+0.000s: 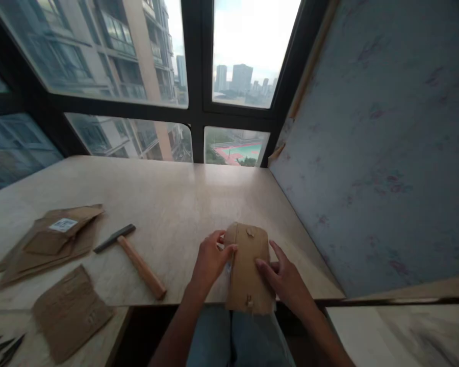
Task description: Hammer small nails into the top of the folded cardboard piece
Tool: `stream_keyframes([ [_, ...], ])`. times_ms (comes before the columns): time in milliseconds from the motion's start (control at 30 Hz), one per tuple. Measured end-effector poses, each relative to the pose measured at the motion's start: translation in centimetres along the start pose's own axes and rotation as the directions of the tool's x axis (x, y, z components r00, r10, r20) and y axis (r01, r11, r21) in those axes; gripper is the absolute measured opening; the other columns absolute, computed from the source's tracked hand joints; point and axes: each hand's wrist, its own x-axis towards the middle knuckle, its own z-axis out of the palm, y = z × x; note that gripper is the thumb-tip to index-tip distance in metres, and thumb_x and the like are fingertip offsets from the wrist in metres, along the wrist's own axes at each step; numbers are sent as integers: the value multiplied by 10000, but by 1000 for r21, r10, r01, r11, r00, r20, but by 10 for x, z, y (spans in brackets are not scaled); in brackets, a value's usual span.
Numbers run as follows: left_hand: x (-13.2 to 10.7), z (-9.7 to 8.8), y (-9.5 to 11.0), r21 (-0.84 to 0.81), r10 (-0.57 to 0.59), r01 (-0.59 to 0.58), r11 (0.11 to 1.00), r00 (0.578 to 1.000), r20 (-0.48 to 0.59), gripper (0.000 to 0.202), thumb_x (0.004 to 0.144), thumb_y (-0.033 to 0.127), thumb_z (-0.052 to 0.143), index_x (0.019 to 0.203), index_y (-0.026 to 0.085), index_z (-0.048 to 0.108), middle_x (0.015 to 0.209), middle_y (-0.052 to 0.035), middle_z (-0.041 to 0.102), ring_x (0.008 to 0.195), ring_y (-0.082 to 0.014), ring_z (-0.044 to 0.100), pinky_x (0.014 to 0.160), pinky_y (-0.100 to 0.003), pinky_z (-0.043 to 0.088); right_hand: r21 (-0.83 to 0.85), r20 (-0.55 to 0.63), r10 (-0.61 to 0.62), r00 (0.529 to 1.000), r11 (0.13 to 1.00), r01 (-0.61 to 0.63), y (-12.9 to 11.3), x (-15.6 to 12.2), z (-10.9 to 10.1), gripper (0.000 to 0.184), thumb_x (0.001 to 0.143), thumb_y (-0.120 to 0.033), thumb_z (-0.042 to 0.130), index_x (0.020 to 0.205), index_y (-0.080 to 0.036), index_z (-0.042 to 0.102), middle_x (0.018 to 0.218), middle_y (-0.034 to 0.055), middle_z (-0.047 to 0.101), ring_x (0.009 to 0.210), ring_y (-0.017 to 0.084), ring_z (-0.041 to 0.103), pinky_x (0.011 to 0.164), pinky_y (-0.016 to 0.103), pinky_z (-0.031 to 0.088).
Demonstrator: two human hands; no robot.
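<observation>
A brown cardboard piece (251, 270) with small torn spots near its top and bottom sits at the front edge of the counter, its lower end jutting past the edge. My left hand (211, 257) grips its upper left side, thumb on top and fingers curled at the edge. On the right side, my right hand (281, 270) presses its thumb on the cardboard while the other fingers rest along the edge. Something pale shows under the left edge, too little to make out. To the left lies a hammer (141, 267) with a wooden handle and dark metal head.
Flattened brown paper packets (46, 244), one with a white label, lie on the counter (168, 199) at the left. In front of them is a loose cardboard sheet (72, 313). Dark pointed tools (7, 349) show at the lower left. A papered wall (367, 168) bounds the right side.
</observation>
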Motion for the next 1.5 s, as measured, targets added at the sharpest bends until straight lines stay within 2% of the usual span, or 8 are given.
stream_keyframes([
  [133,18,6,-4,155,42,-40,987,999,-14,435,710,318,742,1104,140,694,993,-142,705,791,-242,678,760,-358,509,-273,4,-54,999,960,53,-10,19,-7,702,860,-607,566,1424,-192,524,505,-2,645,411,211,596,462,295,402],
  [300,17,8,-11,220,55,-61,974,998,31,404,811,389,662,1126,135,679,1092,-167,679,755,-234,681,796,-377,507,-700,-36,-212,977,702,127,-21,31,-18,614,864,-643,570,1306,-223,650,814,154,730,704,316,692,599,374,476],
  [500,13,8,-9,246,135,-125,961,990,-26,403,848,395,625,1152,132,653,1180,-182,644,1014,-306,653,890,-416,510,-684,189,-557,809,516,516,-30,50,-5,385,864,-414,698,1178,-191,711,1384,225,549,1245,377,528,978,497,460],
  [700,10,14,-10,239,226,-225,945,974,25,323,837,306,630,1125,161,653,1172,-151,643,1094,-286,615,996,-430,474,-691,292,-542,788,449,566,-22,68,-1,340,869,-386,703,1113,-152,742,1400,247,542,1300,375,498,1053,505,413],
  [967,-3,23,-15,215,239,-237,947,971,17,421,839,305,614,1228,150,585,1287,-159,586,1221,-275,554,1057,-451,434,-702,330,-495,804,441,560,-25,73,-5,286,890,-356,677,1096,-172,755,1437,251,507,1335,411,456,1048,569,394],
  [1133,-17,29,-16,268,176,-175,947,984,23,440,828,320,630,1230,144,596,1380,-186,523,1297,-296,501,1078,-453,414,-573,316,-525,791,559,600,-17,77,-4,293,837,-267,726,1107,-153,740,1405,233,548,1312,369,495,1086,527,371],
  [1300,-32,36,-16,299,140,-123,946,990,-35,459,864,387,600,1267,168,583,1373,-180,531,1289,-306,512,1066,-462,421,-485,332,-493,804,642,594,-11,86,-5,622,802,-233,743,1377,-105,545,1435,252,513,1349,333,469,1101,493,375],
  [1500,-37,37,-4,362,94,-71,929,994,-47,450,871,375,610,1255,141,597,1354,-202,537,1261,-312,534,1041,-441,445,-388,402,-476,783,686,616,-14,100,-7,488,749,-213,790,1205,-94,665,1434,271,504,1365,329,453,1084,424,393],
])
